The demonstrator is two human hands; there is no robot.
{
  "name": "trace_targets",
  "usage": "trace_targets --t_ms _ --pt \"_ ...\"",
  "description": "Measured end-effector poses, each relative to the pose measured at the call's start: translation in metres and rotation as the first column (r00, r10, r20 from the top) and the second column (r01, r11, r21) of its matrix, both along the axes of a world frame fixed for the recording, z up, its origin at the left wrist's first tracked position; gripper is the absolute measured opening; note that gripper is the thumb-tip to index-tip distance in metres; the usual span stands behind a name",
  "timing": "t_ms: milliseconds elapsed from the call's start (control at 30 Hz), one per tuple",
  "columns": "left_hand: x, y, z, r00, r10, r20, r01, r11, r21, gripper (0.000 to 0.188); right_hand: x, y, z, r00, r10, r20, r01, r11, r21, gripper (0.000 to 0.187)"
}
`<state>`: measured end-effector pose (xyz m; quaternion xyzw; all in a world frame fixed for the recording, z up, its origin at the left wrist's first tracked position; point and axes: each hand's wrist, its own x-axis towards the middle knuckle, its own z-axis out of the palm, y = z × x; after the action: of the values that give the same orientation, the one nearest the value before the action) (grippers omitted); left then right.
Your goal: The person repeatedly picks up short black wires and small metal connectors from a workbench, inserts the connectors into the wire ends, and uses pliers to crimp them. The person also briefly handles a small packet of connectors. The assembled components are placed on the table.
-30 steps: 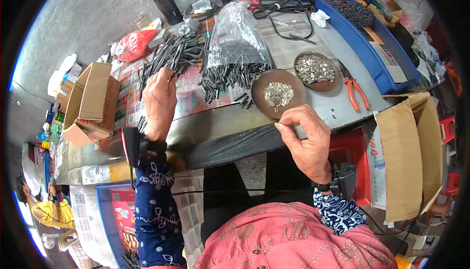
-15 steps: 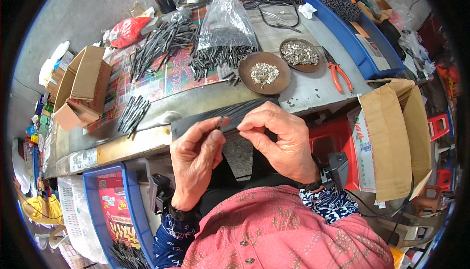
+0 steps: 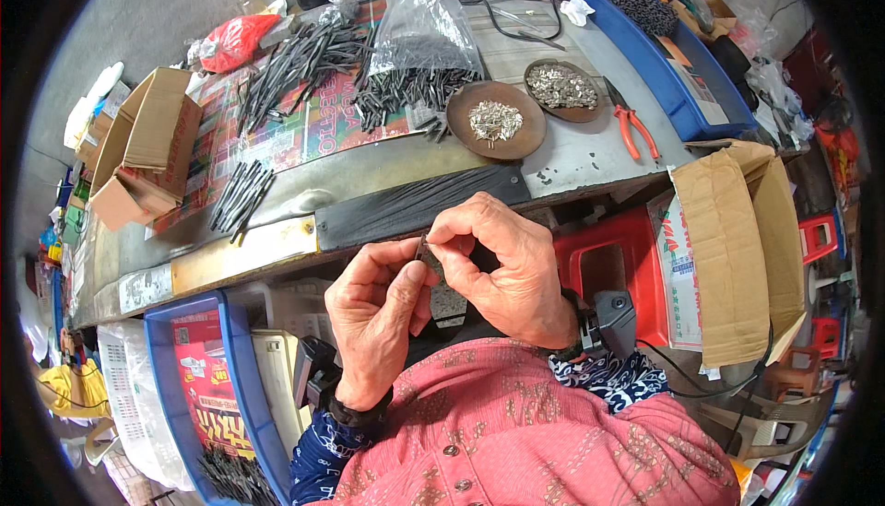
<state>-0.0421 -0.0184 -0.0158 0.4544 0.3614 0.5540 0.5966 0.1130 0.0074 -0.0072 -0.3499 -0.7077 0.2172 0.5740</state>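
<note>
My left hand (image 3: pixel 376 314) is closed in a pinch on a short, thin black piece (image 3: pixel 422 250), held upright in front of the bench edge. My right hand (image 3: pixel 502 262) is pinched too, its fingertips meeting the upper end of that piece; anything tiny between them is hidden. Beyond the hands, a brown shallow dish (image 3: pixel 458 134) holds small silvery metal bits (image 3: pixel 496 123). A second dish (image 3: pixel 590 117) beside it carries greyer metal bits. To the left lies a small bunch of black strips (image 3: pixel 241 194).
On the bench (image 3: pixel 406 172) are a heap of black strips (image 3: pixel 295 71), a clear plastic bag (image 3: pixel 426 27), red-handled pliers (image 3: pixel 631 128) and a cardboard box (image 3: pixel 147 142). A blue tray (image 3: pixel 705 123) stands right, an open carton (image 3: pixel 728 257) below. Red stool (image 3: pixel 645 266); lower-left blue crate (image 3: pixel 244 368).
My right hand has moved left and closed in on the left hand; their fingertips now meet at the black piece. The view has shifted slightly.
</note>
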Motion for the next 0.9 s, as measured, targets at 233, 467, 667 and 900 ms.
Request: trace_targets --t_ms 233,467,667,900 --pt "0.001 0.001 -0.005 0.999 0.031 0.012 -0.031 0.999 0.022 0.017 -0.001 0.002 -0.002 1.000 -0.016 0.021 0.017 1.000 -0.001 0.019" --pt "0.006 0.002 -0.007 0.997 0.079 0.006 -0.080 0.995 0.053 0.017 -0.001 0.003 -0.005 0.999 -0.026 0.020 0.026 1.000 0.007 0.019" --pt "0.008 0.002 -0.007 0.991 0.127 -0.047 -0.123 0.989 0.081 0.015 -0.003 0.003 -0.006 0.999 -0.045 0.027 0.044 0.998 0.035 0.020" --pt "0.011 0.003 -0.011 0.975 0.192 -0.111 -0.172 0.970 0.172 0.013 -0.004 0.000 -0.006 0.997 -0.076 0.008 0.076 0.997 0.018 0.018"
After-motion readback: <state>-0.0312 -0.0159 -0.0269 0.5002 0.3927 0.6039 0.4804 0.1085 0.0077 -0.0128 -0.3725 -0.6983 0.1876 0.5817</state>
